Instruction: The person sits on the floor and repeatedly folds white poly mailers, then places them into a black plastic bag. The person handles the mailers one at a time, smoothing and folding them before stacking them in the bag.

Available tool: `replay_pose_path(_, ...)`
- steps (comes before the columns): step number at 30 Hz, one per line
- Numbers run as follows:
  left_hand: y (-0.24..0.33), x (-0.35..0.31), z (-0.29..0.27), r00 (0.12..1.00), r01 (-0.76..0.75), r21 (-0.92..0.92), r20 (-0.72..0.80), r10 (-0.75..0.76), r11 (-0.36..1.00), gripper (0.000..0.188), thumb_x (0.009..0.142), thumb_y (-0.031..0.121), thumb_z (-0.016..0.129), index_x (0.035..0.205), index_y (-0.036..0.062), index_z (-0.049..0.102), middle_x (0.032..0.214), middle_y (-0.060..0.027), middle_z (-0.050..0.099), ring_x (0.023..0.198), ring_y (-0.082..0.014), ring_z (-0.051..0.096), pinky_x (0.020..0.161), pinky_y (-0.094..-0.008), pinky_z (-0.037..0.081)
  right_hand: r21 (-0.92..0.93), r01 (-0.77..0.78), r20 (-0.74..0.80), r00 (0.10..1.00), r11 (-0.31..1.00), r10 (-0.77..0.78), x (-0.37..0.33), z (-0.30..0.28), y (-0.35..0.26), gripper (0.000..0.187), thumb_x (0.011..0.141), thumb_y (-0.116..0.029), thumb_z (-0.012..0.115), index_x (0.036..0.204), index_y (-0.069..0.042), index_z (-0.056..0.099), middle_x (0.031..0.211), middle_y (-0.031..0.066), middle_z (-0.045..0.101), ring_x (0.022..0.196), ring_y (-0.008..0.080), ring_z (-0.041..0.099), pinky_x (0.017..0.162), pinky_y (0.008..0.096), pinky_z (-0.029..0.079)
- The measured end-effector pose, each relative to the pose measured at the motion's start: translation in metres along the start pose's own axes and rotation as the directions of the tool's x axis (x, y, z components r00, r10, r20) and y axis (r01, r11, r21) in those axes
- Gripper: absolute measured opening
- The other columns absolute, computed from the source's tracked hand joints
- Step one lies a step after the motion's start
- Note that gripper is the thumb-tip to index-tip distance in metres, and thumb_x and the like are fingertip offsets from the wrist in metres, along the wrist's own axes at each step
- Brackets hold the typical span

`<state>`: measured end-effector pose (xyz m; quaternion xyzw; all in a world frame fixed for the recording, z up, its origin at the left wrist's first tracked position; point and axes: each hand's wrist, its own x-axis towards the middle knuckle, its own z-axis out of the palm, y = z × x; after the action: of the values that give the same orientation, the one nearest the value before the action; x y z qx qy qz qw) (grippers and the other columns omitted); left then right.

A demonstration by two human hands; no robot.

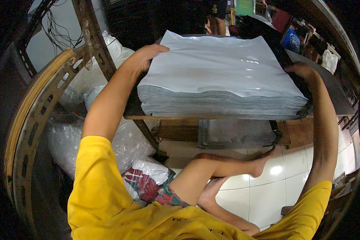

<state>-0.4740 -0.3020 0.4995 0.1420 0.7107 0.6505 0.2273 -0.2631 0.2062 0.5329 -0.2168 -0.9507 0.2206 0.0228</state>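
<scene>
A thick stack of glossy white-grey plastic sheets [224,66] lies on a dark shelf board [133,110] in front of me. Its many layers show along the near side, and the top sheet curls up at the far corners. My left hand [150,55] grips the far left edge, its thumb over the top and the other fingers mostly hidden. Against the right edge, in shadow, my right hand [304,70] holds the stack from the side; its fingertips are hard to see.
Below the board sits another flat grey stack [240,134]. Clear plastic bags [128,146] and wrapped bundles crowd the left, beside a slotted metal post [94,40] and a curved-looking wood-edged frame [38,100]. My bare legs [204,172] are folded over white floor tiles. Another person's legs [217,24] stand farther back.
</scene>
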Motion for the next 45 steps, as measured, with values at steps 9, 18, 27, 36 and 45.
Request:
replay_pose_path(9, -0.013, -0.022, -0.009, 0.993, -0.079, 0.083, -0.085, 0.086, 0.993, 0.040, 0.092, 0.028, 0.067, 0.120, -0.0009, 0.065, 0.110, -0.0151, 0.072, 0.098, -0.0247, 0.070, 0.089, -0.0376, 0.056, -0.034, -0.041, -0.086, 0.996, 0.999, 0.038, 0.000, 0.005, -0.001, 0.054, 0.080, -0.035, 0.073, 0.120, 0.002, 0.070, 0.117, 0.0216, 0.070, 0.100, 0.0312, 0.068, 0.097, 0.0372, 0.050)
replay_pose_path(18, -0.023, -0.113, -0.009, 0.997, -0.070, 0.181, -0.031, 0.077, 0.981, 0.057, 0.092, 0.030, 0.069, 0.140, 0.0063, 0.050, 0.129, -0.0089, 0.062, 0.103, -0.0210, 0.067, 0.091, -0.0319, 0.054, 0.077, -0.017, -0.005, 1.000, 0.997, 0.017, 0.001, 0.005, 0.005, 0.040, 0.083, -0.034, 0.072, 0.108, -0.003, 0.075, 0.102, 0.0130, 0.076, 0.087, 0.0278, 0.072, 0.083, 0.0408, 0.056)
replay_pose_path(27, -0.023, -0.156, -0.003, 0.995, -0.086, 0.012, 0.058, 0.085, 0.996, 0.055, 0.095, 0.024, 0.065, 0.143, 0.0081, 0.044, 0.125, -0.0094, 0.064, 0.100, -0.0197, 0.070, 0.075, -0.0359, 0.063, 0.112, -0.088, 0.028, 0.996, 0.990, 0.085, 0.003, 0.003, 0.008, 0.045, 0.083, -0.036, 0.073, 0.116, -0.006, 0.074, 0.116, 0.0140, 0.073, 0.098, 0.0262, 0.070, 0.095, 0.0374, 0.050)
replay_pose_path(36, -0.031, -0.156, -0.003, 0.994, -0.110, 0.206, 0.047, 0.103, 0.972, 0.052, 0.095, 0.023, 0.066, 0.141, 0.0089, 0.046, 0.118, -0.0060, 0.066, 0.090, -0.0159, 0.070, 0.066, -0.0281, 0.060, 0.013, 0.037, -0.027, 0.999, 0.999, -0.036, -0.009, 0.004, -0.006, 0.044, 0.085, -0.036, 0.072, 0.118, -0.006, 0.074, 0.115, 0.0138, 0.073, 0.096, 0.0255, 0.070, 0.095, 0.0376, 0.051)
replay_pose_path(45, -0.025, -0.168, 0.004, 0.992, -0.116, 0.148, 0.066, 0.108, 0.982, 0.061, 0.092, 0.025, 0.070, 0.145, 0.0091, 0.045, 0.119, -0.0048, 0.064, 0.089, -0.0120, 0.066, 0.065, -0.0255, 0.055, 0.187, -0.020, 0.032, 0.999, 0.982, 0.015, 0.015, 0.008, 0.018, 0.041, 0.081, -0.034, 0.076, 0.111, -0.007, 0.073, 0.108, 0.0136, 0.073, 0.091, 0.0271, 0.069, 0.086, 0.0425, 0.053)
